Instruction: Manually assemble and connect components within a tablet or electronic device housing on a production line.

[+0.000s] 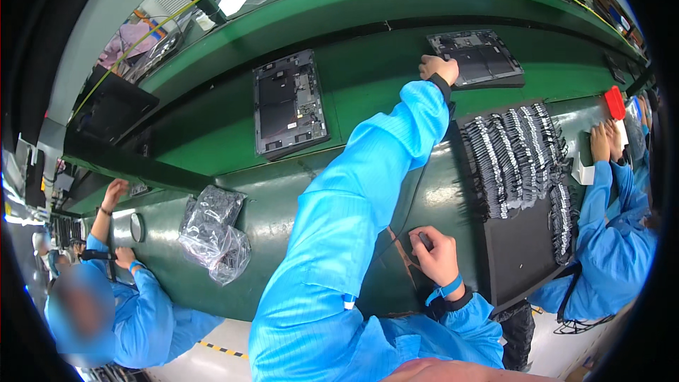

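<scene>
My left hand (439,68) reaches far across the bench, its fingers curled at the left edge of a dark laptop base (488,58) with its inside parts exposed. Nearer to me, my right hand (438,263), with a blue strap on its wrist, is closed around a small dark rod-shaped thing (426,242), mostly hidden by the fingers. Beside that hand, a thin brownish tool (403,256) lies on the bench. A second opened laptop base (290,105) rests farther left on the green shelf.
A black tray (520,258) with rows of small black-and-white parts (513,163) stands at right. Crumpled clear plastic bags (216,233) lie left. A dark cable (416,198) crosses the bench. Co-workers in blue sit left (152,322) and right (615,247), near a red holder (614,103).
</scene>
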Demonstrator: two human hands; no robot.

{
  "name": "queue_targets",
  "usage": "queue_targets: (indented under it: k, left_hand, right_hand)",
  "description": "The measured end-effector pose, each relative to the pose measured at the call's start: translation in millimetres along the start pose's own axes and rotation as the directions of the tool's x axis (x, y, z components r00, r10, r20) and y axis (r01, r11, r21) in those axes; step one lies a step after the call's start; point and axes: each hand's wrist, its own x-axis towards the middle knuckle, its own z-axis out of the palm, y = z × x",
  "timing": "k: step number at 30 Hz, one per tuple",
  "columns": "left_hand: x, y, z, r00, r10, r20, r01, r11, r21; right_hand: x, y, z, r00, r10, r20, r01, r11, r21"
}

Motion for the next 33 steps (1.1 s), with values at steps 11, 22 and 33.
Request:
queue_targets:
  k: [11,22,33]
  left_hand:
    - [60.6,-74.5,-294.8,0.768,0.64,-0.013,-0.344,0.429,0.835]
    - [49.4,-58.0,-317.0,0.823,0.552,0.135,-0.318,0.25,0.915]
    - [-87.4,-73.8,-195.5,0.539,0.698,0.471,-0.841,0.474,0.26]
  right_hand:
    - [-2.9,-5.0,1.6,1.0,0.014,0.005,-0.014,1.0,0.026]
    - [-1.5,-5.8,1.3,0.998,0.062,0.014,-0.062,0.998,-0.002]
    - [-2.9,-9.0,0.4,0.996,0.085,0.023,-0.085,0.996,0.018]
